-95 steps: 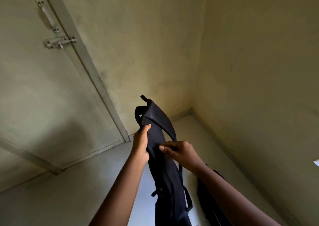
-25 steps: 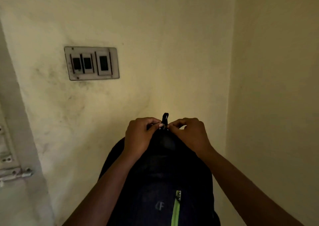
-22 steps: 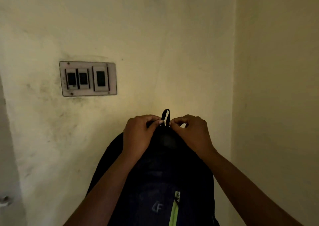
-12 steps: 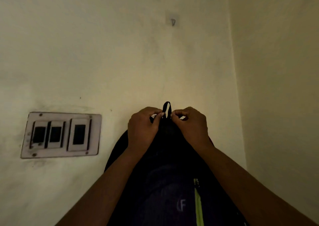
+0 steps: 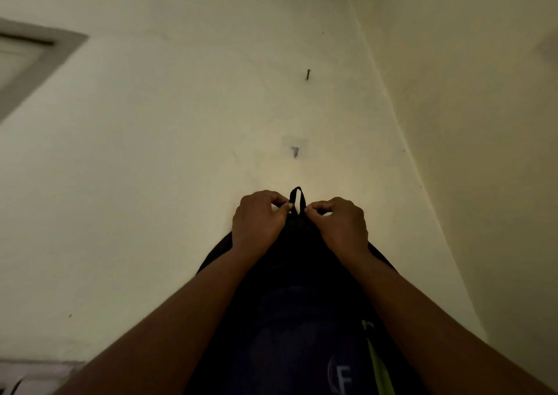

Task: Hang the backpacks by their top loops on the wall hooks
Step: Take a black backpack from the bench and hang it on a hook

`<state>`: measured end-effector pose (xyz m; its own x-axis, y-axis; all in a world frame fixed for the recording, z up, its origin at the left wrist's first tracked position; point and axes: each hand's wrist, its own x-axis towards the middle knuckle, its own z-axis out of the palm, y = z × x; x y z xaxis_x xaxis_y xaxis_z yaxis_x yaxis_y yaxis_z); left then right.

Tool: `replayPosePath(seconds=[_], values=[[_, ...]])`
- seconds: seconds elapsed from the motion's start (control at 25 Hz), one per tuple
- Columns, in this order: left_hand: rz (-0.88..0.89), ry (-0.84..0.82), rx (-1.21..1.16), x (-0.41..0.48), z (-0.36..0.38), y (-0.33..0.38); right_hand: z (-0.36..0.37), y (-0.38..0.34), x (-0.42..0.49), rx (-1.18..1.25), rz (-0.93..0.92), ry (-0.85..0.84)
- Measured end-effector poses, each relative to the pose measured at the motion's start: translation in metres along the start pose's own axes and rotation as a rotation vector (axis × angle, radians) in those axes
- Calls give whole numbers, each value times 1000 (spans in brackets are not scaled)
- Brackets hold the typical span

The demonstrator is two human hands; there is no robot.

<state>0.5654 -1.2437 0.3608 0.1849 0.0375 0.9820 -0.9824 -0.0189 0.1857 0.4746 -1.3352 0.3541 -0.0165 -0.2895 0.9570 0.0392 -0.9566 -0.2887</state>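
Note:
A dark navy backpack (image 5: 302, 319) with a green zip stripe and a letter logo is held up against the pale wall. Its thin black top loop (image 5: 297, 199) stands upright between my hands. My left hand (image 5: 259, 222) pinches the top of the backpack at the loop's left base. My right hand (image 5: 339, 224) pinches it at the right base. A small metal hook (image 5: 295, 151) on a clear adhesive pad sits on the wall a short way above the loop, apart from it. Higher up a dark nail (image 5: 308, 74) sticks out of the wall.
The room corner (image 5: 389, 101) runs down just right of the hook, with the side wall close by. A grey door or window frame (image 5: 39, 62) shows at the upper left. The top edge of the switch plate (image 5: 36, 373) shows at the bottom left.
The backpack and both hands have risen along the wall and my view has tilted up. The hook is now much closer above the loop, and the switch plate has dropped to the bottom edge.

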Motion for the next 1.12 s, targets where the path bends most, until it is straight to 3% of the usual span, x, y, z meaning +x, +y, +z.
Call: replayPosePath(seconds=[0.28,0.56,0.76,1.12], values=[[-80,32,38,60,2,22,-1,-18,65,-18,-80,-15],[-164,-34,17,104,6,42,1,-29,98,88,32,56],[-297,-15,46,110,6,58,1,-36,114,115,183,-7],[-345,-62,40,107,0,57,2,-37,107,48,186,-37]])
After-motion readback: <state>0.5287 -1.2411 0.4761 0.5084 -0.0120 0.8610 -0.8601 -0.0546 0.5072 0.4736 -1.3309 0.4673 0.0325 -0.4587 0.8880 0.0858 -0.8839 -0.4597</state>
